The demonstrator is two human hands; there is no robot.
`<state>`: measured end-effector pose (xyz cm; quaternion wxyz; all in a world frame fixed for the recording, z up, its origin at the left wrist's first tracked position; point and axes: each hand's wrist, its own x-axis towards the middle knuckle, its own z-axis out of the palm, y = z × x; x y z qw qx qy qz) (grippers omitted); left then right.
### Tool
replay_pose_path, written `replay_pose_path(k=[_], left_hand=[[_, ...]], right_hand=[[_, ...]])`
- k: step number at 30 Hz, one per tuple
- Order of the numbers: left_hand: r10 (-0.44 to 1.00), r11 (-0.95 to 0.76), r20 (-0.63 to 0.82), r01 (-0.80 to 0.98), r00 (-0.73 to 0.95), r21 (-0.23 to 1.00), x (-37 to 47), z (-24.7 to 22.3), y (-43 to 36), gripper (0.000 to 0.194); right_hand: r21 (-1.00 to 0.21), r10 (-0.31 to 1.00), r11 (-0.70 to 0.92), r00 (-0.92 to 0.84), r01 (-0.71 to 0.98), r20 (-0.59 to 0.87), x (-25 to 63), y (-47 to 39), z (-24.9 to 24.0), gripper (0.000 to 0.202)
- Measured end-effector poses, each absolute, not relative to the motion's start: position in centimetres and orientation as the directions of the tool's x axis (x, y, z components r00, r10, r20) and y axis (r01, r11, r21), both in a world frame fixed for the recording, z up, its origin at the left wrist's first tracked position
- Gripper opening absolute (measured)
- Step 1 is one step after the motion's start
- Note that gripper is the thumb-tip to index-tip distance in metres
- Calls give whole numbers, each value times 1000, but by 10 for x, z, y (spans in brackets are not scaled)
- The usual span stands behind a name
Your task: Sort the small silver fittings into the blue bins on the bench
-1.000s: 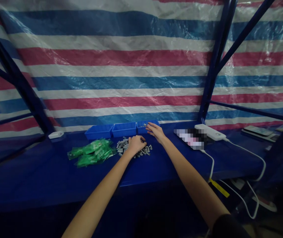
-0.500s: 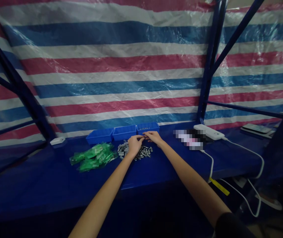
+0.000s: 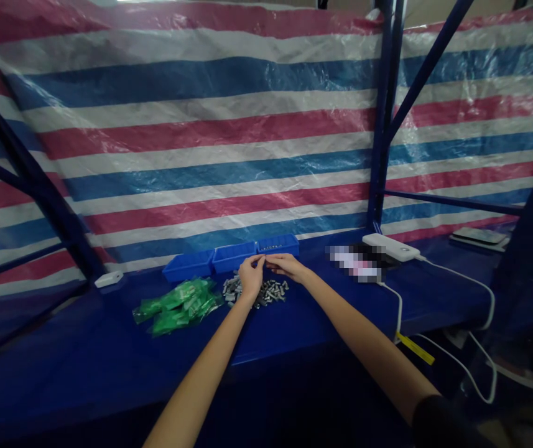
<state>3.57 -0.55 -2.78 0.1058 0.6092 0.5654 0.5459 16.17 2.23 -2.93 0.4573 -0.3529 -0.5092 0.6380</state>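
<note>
My left hand (image 3: 251, 277) is over a pile of small grey metal parts (image 3: 273, 292) that look like screws or bolts. Its thumb and fingers are pinched together. Fingertip to fingertip with it, my right hand (image 3: 288, 266) comes in from the right, its fingers also drawn together. Whatever is between the fingertips is too small to make out. Behind the hands stand three blue bins in a row: a left bin (image 3: 188, 266), a middle bin (image 3: 233, 257) and a right bin (image 3: 285, 244), which has small pieces in it. Green plastic bags (image 3: 180, 306) lie left of the pile.
On the blue tabletop (image 3: 107, 348), a white power bank (image 3: 390, 247) with a white cable (image 3: 462, 280) lies at the right, beside a blurred-out item (image 3: 357, 261). A small white device (image 3: 109, 279) sits far left. Blue posts (image 3: 380, 124) and a striped sheet (image 3: 219, 143) stand behind.
Both hands have shifted slightly left, staying fingertip to fingertip. The left hand's pinch is turned more upward, and the right fingers are straighter. The camera view has tilted a little.
</note>
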Motion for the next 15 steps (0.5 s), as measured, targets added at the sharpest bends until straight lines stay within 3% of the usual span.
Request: replay_pose_path(k=[8,15], left_hand=[[796,-335,519,487,-312,807,37,-28,0,25],[829,-357,532,569,-172,741,40,-24,-7,25]], right_hand=[[-926,916,-143,-401,-350,10,157,26,-29,9],[-932,945,-175,-320,-318,-69,163,26,-28,17]])
